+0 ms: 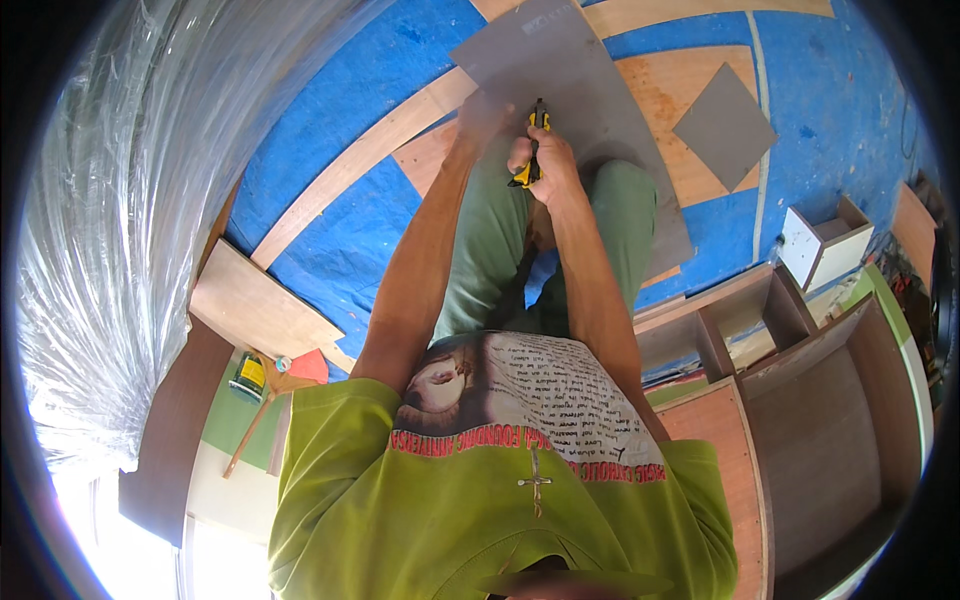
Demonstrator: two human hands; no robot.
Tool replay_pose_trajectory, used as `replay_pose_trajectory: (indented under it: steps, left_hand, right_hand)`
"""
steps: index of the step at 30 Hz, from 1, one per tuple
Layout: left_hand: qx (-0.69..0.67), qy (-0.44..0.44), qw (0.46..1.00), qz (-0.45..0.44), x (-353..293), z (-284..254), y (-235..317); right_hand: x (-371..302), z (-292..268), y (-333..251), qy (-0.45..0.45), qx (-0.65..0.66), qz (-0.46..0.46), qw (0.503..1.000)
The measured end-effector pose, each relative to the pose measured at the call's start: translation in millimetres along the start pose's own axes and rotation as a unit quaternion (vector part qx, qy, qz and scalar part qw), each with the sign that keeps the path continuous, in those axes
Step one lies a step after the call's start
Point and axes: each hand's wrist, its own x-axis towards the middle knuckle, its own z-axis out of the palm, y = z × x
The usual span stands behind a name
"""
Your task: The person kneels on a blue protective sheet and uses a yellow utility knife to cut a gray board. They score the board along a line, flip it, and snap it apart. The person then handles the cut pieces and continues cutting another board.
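Note:
A yellow and black utility knife (531, 176) is gripped in my right hand (550, 160), its dark front end pointing away from me. It is above a grey laminate sheet (590, 90) that lies in front of me, partly over my knees. My left hand (486, 118) is at the left part of this sheet, close beside the right hand. Motion smears its fingers, so I cannot make out how they are held. Whether the blade touches the sheet does not show.
Blue tarp (350, 215) covers the floor, with plywood strips (365, 150) and a grey square piece (725, 127) on a plywood panel. Clear plastic sheeting (130, 220) hangs at left. At right stand a small white box (825, 245) and brown cabinet frames (820, 430). A broom-like tool (262, 420) lies lower left.

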Motion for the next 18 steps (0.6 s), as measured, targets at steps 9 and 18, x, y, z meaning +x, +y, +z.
replay_pose_trajectory:
  steps: [9, 18]
  left_hand:
    - [0.071, 0.012, 0.995, 0.065, 13.9, 0.8, -20.4]
    - [0.101, 0.052, 0.99, 0.087, 17.0, 5.4, -24.4]
  right_hand:
    - [2.1, 3.2, 2.1, 0.014, -0.045, -0.008, 0.999]
    - [-10.3, -19.6, -6.7, 0.124, -0.559, -0.179, 0.8]
